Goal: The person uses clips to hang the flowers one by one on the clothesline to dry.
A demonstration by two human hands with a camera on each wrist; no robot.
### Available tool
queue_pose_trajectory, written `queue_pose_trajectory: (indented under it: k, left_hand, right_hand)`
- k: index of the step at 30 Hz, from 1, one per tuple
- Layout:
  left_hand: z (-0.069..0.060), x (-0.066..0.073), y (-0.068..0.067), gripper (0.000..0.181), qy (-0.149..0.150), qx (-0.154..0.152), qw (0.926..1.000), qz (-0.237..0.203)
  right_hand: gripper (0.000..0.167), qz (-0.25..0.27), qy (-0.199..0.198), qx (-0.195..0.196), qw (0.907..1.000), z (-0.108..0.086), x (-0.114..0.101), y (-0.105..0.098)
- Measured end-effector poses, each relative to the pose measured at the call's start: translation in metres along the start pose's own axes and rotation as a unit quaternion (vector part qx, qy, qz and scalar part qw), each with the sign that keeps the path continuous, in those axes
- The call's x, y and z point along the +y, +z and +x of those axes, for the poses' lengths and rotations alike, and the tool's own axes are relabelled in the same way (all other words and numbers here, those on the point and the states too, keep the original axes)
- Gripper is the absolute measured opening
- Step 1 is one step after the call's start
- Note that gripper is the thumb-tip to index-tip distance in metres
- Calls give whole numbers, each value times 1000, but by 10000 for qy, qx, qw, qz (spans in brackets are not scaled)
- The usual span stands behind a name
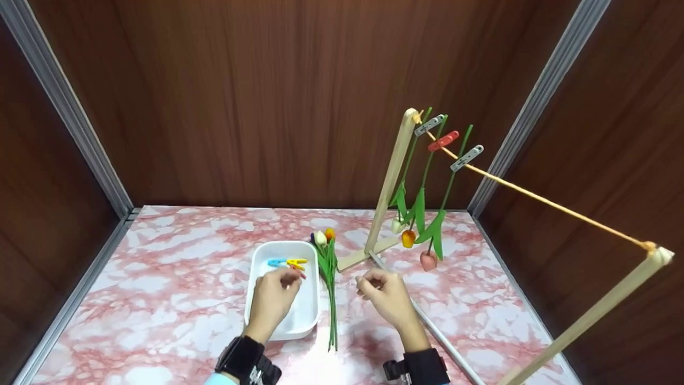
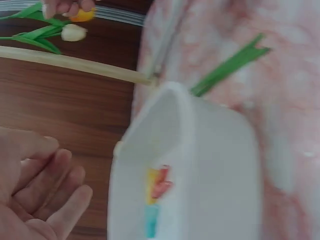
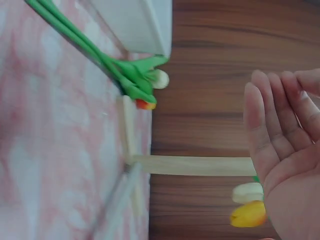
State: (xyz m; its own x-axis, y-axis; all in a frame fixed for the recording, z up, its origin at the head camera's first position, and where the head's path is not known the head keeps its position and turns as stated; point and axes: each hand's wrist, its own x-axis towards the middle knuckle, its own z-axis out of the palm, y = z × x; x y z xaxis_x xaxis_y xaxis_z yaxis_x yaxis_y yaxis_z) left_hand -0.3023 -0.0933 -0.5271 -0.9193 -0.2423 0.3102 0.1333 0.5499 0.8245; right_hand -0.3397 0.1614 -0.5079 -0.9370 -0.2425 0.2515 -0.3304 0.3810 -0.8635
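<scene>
My left hand (image 1: 274, 295), loosely curled, empty, hung over white tray (image 1: 299, 318); right hand (image 1: 387, 294) likewise, right of artificial tulips (image 1: 327, 260). Far grey clothespins (image 1: 467, 158) bore illegible marks.

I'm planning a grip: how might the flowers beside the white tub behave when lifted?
The flowers are probably light, given their thin stems. They may separate, since no tie shows around them. Their bulkier heads might dip.
</scene>
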Motion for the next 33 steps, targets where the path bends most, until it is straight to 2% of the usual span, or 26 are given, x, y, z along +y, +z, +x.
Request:
queue_pose_trajectory:
  k: [4, 6, 8, 9, 10, 11, 12, 14, 16, 18, 19, 21, 23, 27, 29, 31, 33]
  left_hand:
    - [-11, -15, 9, 9, 37, -192, 9995, 228]
    - [-12, -19, 12, 13, -23, -467, 9982, 369]
    - [-10, -21, 14, 24, -171, -890, 9942, 585]
    - [-7, -22, 16, 31, -250, -1140, 9904, 736]
    - [-2, -32, 23, 41, -289, -1333, 9862, 938]
    - [4, -43, 30, 51, -378, -1646, 9788, 1156]
    - [9, -45, 32, 62, -499, -1934, 9708, 1331]
    - [21, -66, 47, 82, -673, -2357, 9560, 1615]
    - [32, -92, 63, 91, -760, -2590, 9456, 1814]
    - [38, -95, 63, 95, -920, -2808, 9364, 1895]
    - [41, -105, 69, 95, -940, -2789, 9358, 1939]
    - [42, -105, 66, 93, -958, -2760, 9341, 2050]
    - [39, -93, 56, 93, -1014, -2781, 9320, 2091]
    - [29, -67, 38, 93, -975, -2774, 9335, 2050]
    - [24, -59, 33, 93, -934, -2781, 9347, 2005]
    - [20, -58, 32, 93, -910, -2786, 9358, 1960]
    - [14, -64, 34, 96, -831, -2770, 9361, 2001]
  right_hand:
    - [19, 9, 53, -169, 9998, -5, 9, 3]
    - [19, -9, 86, -230, 9997, -8, 13, 4]
    - [19, 26, 140, -277, 9995, -12, 16, 5]
    - [19, 49, 193, -301, 9993, -14, 18, 5]
    - [19, 69, 235, -318, 9992, -16, 19, 5]
    - [19, 113, 280, -335, 9990, -18, 19, 5]
    - [19, 140, 312, -362, 9988, -19, 19, 6]
    - [19, 197, 345, -419, 9983, -23, 20, 6]
    - [20, 197, 342, -482, 9981, -27, 20, 7]
    - [21, 220, 347, -570, 9975, -30, 19, 7]
    - [22, 238, 350, -606, 9973, -32, 19, 7]
    - [23, 273, 367, -684, 9966, -35, 17, 6]
    - [23, 334, 362, -758, 9959, -38, 15, 5]
    - [22, 396, 294, -762, 9959, -41, 11, 2]
    - [22, 418, 240, -716, 9963, -42, 10, 1]
    - [22, 423, 219, -658, 9967, -42, 9, 0]
    - [22, 415, 212, -619, 9970, -43, 9, 0]
